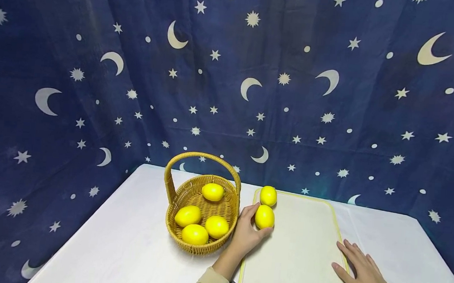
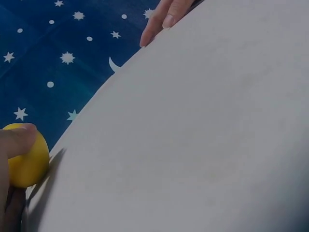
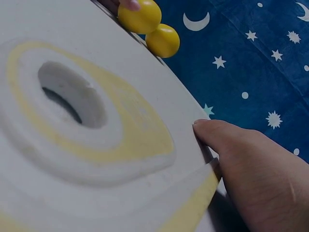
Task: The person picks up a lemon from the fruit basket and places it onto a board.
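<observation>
My left hand [image 1: 246, 235] holds a yellow lemon [image 1: 264, 217] between thumb and fingers, over the upper left of a white cutting board [image 1: 302, 258] with a yellow border. In the left wrist view, the thumb lies across this lemon [image 2: 29, 162]. A second lemon [image 1: 268, 196] sits just behind it, near the board's far left corner. My right hand [image 1: 366, 277] rests at the board's right edge, fingers extended. Left of the board stands a wicker basket [image 1: 200, 248] with an arched handle and several lemons [image 1: 194, 234] inside.
A white-covered table [image 1: 123, 240] carries everything. Behind it hangs a dark blue cloth [image 1: 231, 93] with moons and stars. The board's near end has a handle hole [image 3: 72, 96], seen in the right wrist view. The basket handle [image 1: 203, 155] rises above its rim.
</observation>
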The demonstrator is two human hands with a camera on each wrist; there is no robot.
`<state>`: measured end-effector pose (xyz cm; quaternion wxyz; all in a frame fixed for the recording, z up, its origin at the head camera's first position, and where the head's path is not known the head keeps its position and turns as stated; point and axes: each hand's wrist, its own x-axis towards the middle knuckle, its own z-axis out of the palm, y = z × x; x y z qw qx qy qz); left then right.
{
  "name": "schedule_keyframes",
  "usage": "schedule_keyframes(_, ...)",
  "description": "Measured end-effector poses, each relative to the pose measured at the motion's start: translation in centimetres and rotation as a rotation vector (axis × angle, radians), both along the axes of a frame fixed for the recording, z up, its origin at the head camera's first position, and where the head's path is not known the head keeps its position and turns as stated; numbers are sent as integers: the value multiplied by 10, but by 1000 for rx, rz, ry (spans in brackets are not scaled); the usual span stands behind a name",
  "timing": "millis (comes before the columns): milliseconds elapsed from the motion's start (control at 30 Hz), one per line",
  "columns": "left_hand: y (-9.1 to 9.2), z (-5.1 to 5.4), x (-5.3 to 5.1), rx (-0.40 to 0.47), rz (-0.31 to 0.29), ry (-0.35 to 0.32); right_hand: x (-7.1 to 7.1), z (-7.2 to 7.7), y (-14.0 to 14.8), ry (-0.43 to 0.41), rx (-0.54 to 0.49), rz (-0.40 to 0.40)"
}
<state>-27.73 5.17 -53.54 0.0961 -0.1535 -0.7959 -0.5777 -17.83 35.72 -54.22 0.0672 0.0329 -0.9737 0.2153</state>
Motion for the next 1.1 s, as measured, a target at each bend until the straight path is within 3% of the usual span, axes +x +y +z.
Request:
schedule_keyframes(233,0,0,0,22,-15,-7,0,-1,-1,65,-12,25)
schedule_keyframes(733,-1,2,1,7,-21,-45,1,-3,0,74,-5,21)
schedule_keyframes(1100,-1,3,0,-21,-19,-24,1,-4,0,57,10,13)
